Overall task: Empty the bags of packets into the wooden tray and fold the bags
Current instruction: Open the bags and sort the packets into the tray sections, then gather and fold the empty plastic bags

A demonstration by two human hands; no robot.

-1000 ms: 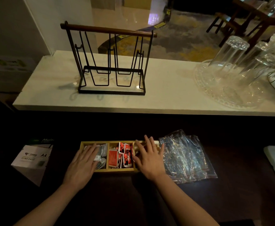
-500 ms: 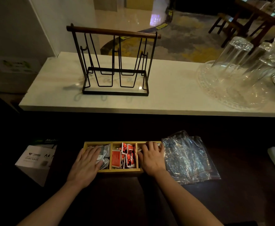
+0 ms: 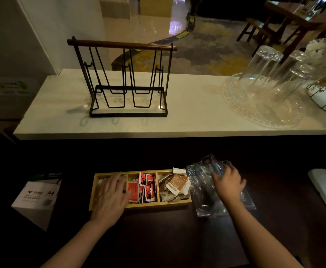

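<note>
head view: right hand (image 3: 228,183) has left the wooden tray (image 3: 141,206) & now lies on the clear bags (image 3: 202,182) just right of it, fingers curled, grasping plastic. left hand (image 3: 110,194) stays flat on left compartment, grip released. packets (image 3: 144,187) fill tray, so folding's prob next. dark tabletop (image 3: 158,235); pale counter (image 3: 187,113) behind w/ wire rack (image 3: 127,78), glasses (image 3: 262,68). dim room.

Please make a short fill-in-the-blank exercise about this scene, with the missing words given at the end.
1. The wooden tray has ____ compartments.
2. The red packets lie in the ____ compartment.
3. The right hand rests on the clear plastic ____.
4. The left hand covers the ____ compartment.

Missing words: three; middle; bags; left
</note>
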